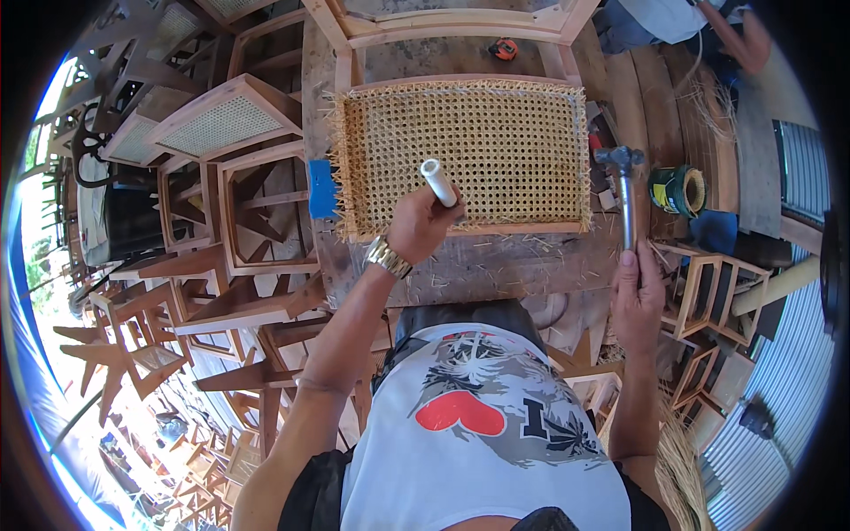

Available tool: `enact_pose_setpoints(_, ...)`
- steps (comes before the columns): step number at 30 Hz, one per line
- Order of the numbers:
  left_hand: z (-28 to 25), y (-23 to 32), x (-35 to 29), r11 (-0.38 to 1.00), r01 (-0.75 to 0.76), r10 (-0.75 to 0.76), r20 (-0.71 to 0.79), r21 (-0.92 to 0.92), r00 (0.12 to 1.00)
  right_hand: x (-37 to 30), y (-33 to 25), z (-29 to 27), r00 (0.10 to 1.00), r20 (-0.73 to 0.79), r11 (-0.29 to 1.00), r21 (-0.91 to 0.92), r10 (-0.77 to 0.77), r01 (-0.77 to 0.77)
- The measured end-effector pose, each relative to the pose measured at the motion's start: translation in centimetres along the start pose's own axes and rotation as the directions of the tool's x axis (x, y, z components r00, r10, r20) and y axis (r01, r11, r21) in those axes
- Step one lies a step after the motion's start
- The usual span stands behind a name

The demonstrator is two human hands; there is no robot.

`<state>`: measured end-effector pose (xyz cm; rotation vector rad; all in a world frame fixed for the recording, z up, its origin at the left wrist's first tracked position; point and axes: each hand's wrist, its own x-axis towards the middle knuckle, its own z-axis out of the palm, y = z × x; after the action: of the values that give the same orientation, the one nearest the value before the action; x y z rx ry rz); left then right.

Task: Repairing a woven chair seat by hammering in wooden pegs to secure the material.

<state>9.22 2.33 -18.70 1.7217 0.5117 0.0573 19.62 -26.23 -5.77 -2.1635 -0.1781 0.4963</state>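
A woven cane panel (pixel 505 133) covers a wooden chair frame lying on the workbench (pixel 513 274), with frayed cane ends sticking out along its edges. My left hand (pixel 418 228), with a gold watch at the wrist, is closed around a white tube-shaped tool (pixel 437 181) over the panel's near part. The tool's lower end is hidden by my fingers. To the right of the panel, my right hand (pixel 639 296) grips a hammer (pixel 628 203) by its handle. The hammer's head points away from me, apart from the white tool.
An orange tape measure (pixel 504 50) lies beyond the panel. A blue piece (pixel 321 188) sits at its left edge. On the right stands a green can (pixel 677 192). Wooden chair frames (pixel 226 115) crowd the left side. Another person (pixel 682 26) is at the far right.
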Motion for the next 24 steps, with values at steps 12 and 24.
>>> enact_pose_setpoints(12, 2.7, -1.6, 1.6, 0.988, 0.017, -0.025, 0.053, 0.154, 0.998, -0.6, -0.2, 1.9, 0.992, 0.126, 0.997, -0.071, -0.029, 0.038)
enact_pose_setpoints(24, 3.9, -3.0, 1.1, 0.958, -0.162, 0.153, 0.058, 0.236, 0.987, -0.5, -4.9, 1.3, 0.956, 0.149, 0.958, -0.099, -0.253, 0.269)
